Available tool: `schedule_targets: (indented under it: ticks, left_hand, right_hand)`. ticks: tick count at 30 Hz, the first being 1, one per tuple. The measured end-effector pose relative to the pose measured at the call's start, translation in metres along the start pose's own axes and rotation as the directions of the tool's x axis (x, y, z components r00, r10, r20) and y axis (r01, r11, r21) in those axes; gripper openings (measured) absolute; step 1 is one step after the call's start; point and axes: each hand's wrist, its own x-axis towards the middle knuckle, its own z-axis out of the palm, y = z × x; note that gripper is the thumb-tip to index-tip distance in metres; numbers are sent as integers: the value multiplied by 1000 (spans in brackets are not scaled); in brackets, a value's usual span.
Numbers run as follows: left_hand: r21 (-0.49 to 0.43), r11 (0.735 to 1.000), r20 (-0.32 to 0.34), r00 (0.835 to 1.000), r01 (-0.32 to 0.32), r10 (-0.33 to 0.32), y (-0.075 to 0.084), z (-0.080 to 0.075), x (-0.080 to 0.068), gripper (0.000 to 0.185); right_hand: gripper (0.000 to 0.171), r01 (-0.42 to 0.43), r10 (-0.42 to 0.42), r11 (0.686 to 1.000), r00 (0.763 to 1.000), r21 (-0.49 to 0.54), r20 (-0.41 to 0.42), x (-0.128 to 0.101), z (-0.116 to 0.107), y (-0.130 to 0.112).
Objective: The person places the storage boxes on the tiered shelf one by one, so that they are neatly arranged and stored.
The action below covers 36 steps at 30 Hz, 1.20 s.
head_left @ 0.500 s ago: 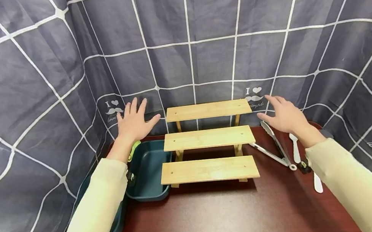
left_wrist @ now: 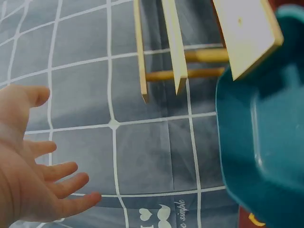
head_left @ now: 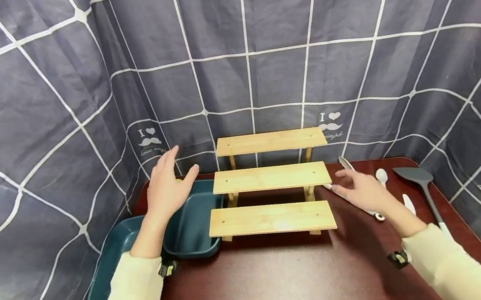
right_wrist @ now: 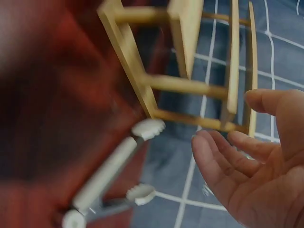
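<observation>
My left hand hovers over two teal bins, the one behind and the one nearer the front left. Its fingers are spread and hold nothing, as the left wrist view also shows. Above a pair of metal tongs is my right hand, fingers loosely bent with nothing between them. In the head view this hand covers the middle of the tongs. A three-step wooden rack stands between the hands, with the right fingertips just beside its middle shelf.
To the right lie a white spoon, a white-handled piece partly behind the forearm, and a grey spatula. A dark grid-patterned cloth hangs behind and at both sides of the reddish-brown table.
Both hands have come lower and nearer, the left drifting slightly left. The right hand's fingers have bent more. The spatula and the spoon's bowl have come into sight.
</observation>
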Motion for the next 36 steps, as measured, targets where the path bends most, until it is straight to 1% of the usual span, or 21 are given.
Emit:
schedule_targets:
  ticks: [1,3,5,6,9,12,13,16,19,22,24,25,27,28,29,30,33,34,35,36]
  left_hand:
    - [-31,999,-14,1000,11,-11,0,0,-6,75]
    - [-88,996,-35,999,33,-36,0,0,-19,72]
    - [-150,987,-45,997,53,-61,0,1,-32,69]
    - [-184,981,-48,996,63,-73,0,1,-39,68]
    - [-287,953,-49,992,97,-116,-1,1,-58,64]
    - [-378,915,-40,985,143,-170,-1,0,-76,59]
    - [-400,902,-31,982,160,-188,-1,0,-82,59]
    - [-442,873,5,974,204,-225,-4,1,-100,57]
    - [-454,856,56,966,249,-252,-7,4,-119,57]
    - [-454,840,98,954,297,-284,-9,7,-138,53]
    - [-464,823,126,944,328,-305,-9,10,-151,50]
    - [-479,807,147,938,346,-315,-9,12,-157,49]
    - [-522,758,197,920,391,-339,-9,14,-170,48]
    - [-541,725,231,904,426,-359,-10,15,-175,47]
    - [-566,685,267,888,459,-374,-11,15,-181,48]
    - [-585,635,312,863,505,-398,-13,16,-186,49]
    - [-608,467,447,763,643,-468,-22,15,-201,58]
    - [-608,408,489,727,680,-482,-26,14,-205,61]
    - [-611,357,526,699,707,-484,-32,14,-209,64]
    - [-608,304,561,668,733,-488,-37,14,-214,67]
  right_hand:
    - [57,-5,5,1000,1000,16,10,-4,5,-1]
    - [57,-37,33,996,998,86,48,-10,15,-2]
    - [56,-73,57,980,994,183,92,-15,24,-3]
    - [55,-92,67,968,991,234,114,-17,28,-4]
    - [53,-153,96,911,982,382,164,-23,39,-4]
    - [52,-197,118,853,975,484,189,-27,48,-1]
    - [52,-217,129,826,971,520,201,-28,51,1]
    - [54,-276,152,744,957,609,247,-29,57,5]
    - [57,-327,166,668,941,669,294,-30,60,9]
    - [59,-358,171,614,931,704,324,-30,63,11]
    - [60,-369,169,590,926,718,338,-30,64,12]
    - [60,-374,168,580,924,724,343,-30,64,12]
    - [61,-379,167,574,922,726,349,-30,64,13]
    - [61,-379,164,573,922,727,352,-30,65,13]
    - [62,-381,163,572,921,727,355,-30,65,13]
    - [62,-383,162,570,920,727,358,-30,65,13]
    - [63,-384,152,565,918,731,366,-31,65,13]
    - [63,-383,148,562,918,733,367,-31,65,13]
    - [63,-382,144,559,919,736,367,-31,64,13]
    - [63,-381,142,554,919,740,367,-31,64,13]
